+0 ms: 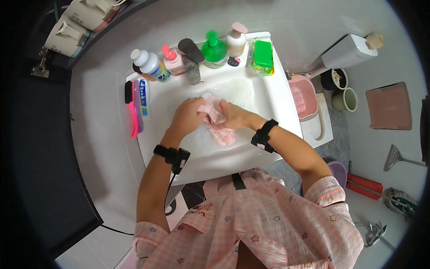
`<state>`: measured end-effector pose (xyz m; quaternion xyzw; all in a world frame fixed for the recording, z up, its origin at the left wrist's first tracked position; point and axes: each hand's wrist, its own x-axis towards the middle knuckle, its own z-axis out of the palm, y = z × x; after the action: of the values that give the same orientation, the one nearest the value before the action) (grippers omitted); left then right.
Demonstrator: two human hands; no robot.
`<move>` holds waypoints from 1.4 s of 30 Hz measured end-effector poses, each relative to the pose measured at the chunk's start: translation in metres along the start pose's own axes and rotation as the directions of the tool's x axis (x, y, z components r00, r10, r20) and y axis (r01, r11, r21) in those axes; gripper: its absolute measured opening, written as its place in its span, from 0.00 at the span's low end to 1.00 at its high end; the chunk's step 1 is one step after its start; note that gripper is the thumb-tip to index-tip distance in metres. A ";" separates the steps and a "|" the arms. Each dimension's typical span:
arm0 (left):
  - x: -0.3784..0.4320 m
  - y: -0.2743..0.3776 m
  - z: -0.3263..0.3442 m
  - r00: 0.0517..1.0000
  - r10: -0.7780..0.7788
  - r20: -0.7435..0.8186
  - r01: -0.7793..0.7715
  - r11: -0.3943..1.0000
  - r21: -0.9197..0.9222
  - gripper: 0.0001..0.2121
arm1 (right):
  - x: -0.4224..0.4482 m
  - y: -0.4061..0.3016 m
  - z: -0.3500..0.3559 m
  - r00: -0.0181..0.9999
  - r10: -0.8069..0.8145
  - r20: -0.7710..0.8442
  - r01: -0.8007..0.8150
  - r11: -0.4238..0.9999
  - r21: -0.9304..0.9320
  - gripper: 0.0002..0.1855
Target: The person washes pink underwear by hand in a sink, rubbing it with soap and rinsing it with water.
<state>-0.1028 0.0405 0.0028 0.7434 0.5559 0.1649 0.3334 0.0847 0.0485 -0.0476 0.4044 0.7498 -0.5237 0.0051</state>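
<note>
Over a white washbasin with cloudy water in it, both of my hands grip a wet pink cloth. My left hand is closed on its upper left part, and my right hand holds its right side, with the thumb uppermost. The lower end of the cloth hangs down into the water. Some of my fingers are hidden behind the cloth. Just beyond my hands stands the basin's faucet. Each wrist wears a black strap with a small box.
Along the basin's back stand a white bottle, a pink pump bottle, a green pump bottle, a white pump bottle and a green soap bar. A pink brush lies at the left rim. Right of the basin is a pink tub.
</note>
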 end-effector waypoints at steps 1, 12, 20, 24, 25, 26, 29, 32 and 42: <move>0.003 0.017 0.001 0.994 0.105 -0.036 -0.103 0.993 0.053 0.12 | -0.011 -0.011 -0.002 0.935 0.004 -0.354 0.089 0.965 0.246 0.23; 0.047 0.010 0.093 0.899 0.421 -0.122 -0.424 0.906 0.000 0.15 | -0.094 0.035 -0.014 0.731 0.021 -0.682 0.117 0.981 0.156 0.11; 0.083 0.028 0.151 0.999 0.000 0.047 0.010 0.979 -0.203 0.16 | -0.096 0.114 -0.026 0.531 0.168 -0.830 -0.482 0.866 -0.133 0.39; 0.073 -0.003 0.159 0.994 0.022 0.108 -0.040 0.984 0.171 0.21 | -0.065 0.084 -0.020 0.595 0.200 -0.778 -0.625 0.724 -0.292 0.40; 0.066 -0.008 0.154 0.993 0.024 0.115 -0.044 0.984 0.172 0.21 | -0.060 0.079 -0.018 0.591 0.206 -0.780 -0.628 0.724 -0.285 0.40; 0.057 -0.013 0.147 0.989 0.028 0.148 -0.062 0.970 0.235 0.21 | -0.056 0.075 -0.016 0.678 0.207 -0.705 -0.623 0.672 -0.401 0.37; 0.046 -0.021 0.128 0.970 -0.075 0.231 -0.014 0.932 0.363 0.22 | -0.035 0.072 -0.008 0.817 0.254 -0.517 -0.562 0.548 -0.620 0.31; 0.047 -0.025 0.118 0.925 -0.310 0.217 0.196 0.883 0.428 0.21 | -0.008 0.074 0.003 0.824 0.276 -0.496 -0.559 0.537 -0.631 0.28; 0.036 -0.070 0.110 0.900 -0.421 0.110 0.328 0.823 0.463 0.15 | 0.048 0.053 0.028 0.820 0.396 -0.413 -0.568 0.658 -0.495 0.15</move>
<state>-0.0733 0.0505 -0.1289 0.6873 0.6760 -0.1105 0.2416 0.0727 0.0619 -0.1220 0.6342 0.7327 -0.1785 0.1706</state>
